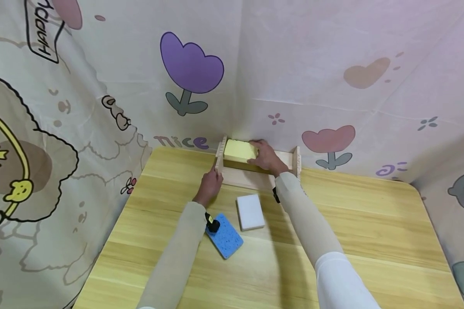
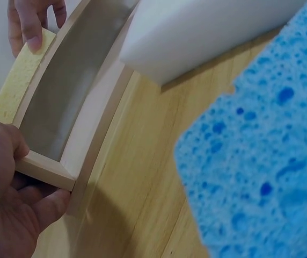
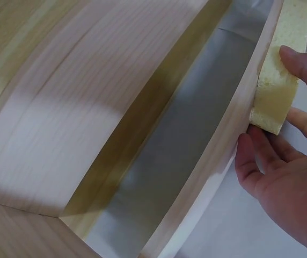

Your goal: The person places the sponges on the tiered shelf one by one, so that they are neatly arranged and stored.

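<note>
A small wooden rack (image 1: 247, 178) with two side panels and crosswise boards stands at the table's far edge. On its back board, at the left end, rests a yellow sponge (image 1: 239, 150). My right hand (image 1: 266, 156) holds the sponge's right end; in the right wrist view the thumb lies on the sponge (image 3: 282, 70) while the other fingers sit behind and beneath it by the board. The left side panel is gripped by my left hand (image 1: 210, 185), its thumb and fingers around the wooden edge (image 2: 46, 171) in the left wrist view.
Nearer me on the wooden table (image 1: 371, 223) lie a white sponge block (image 1: 250, 212) and a blue speckled sponge (image 1: 226, 238), partly overlapped by the left wrist's camera. A printed cloth (image 1: 294, 64) hangs right behind the rack and along both sides.
</note>
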The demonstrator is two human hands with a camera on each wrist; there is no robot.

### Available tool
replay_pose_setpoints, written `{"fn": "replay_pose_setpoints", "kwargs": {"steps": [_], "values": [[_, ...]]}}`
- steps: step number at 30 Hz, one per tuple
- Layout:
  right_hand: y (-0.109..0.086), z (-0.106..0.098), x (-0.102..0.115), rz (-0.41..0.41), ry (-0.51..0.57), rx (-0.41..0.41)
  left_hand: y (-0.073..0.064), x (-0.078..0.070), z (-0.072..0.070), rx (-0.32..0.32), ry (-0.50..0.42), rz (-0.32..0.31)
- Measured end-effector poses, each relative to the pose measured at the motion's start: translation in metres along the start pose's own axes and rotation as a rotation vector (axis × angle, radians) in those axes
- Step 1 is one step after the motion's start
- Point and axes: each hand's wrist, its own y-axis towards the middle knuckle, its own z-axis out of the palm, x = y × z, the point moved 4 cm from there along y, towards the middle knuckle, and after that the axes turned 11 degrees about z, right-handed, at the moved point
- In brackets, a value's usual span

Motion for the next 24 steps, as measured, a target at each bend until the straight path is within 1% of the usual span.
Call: {"fn": "replay_pose_setpoints", "kwargs": {"steps": [5, 8, 12, 19, 24], "values": [[-0.001, 0.000, 0.000, 0.003, -0.018, -0.009, 0.000, -0.002, 0.000, -0.015, 0.002, 0.001], [-0.002, -0.001, 0.000, 0.013, -0.015, -0.010, -0.001, -0.002, 0.000, -0.009, -0.025, -0.003], [-0.003, -0.002, -0.001, 0.027, 0.017, -0.011, -0.002, -0.003, 0.001, 0.008, -0.049, -0.005], [-0.006, -0.004, -0.005, 0.035, 0.080, -0.005, -0.005, -0.004, -0.001, -0.020, -0.023, 0.007], [-0.012, -0.006, -0.009, 0.016, 0.098, -0.009, -0.004, -0.002, -0.001, -0.018, -0.011, -0.002]]}}
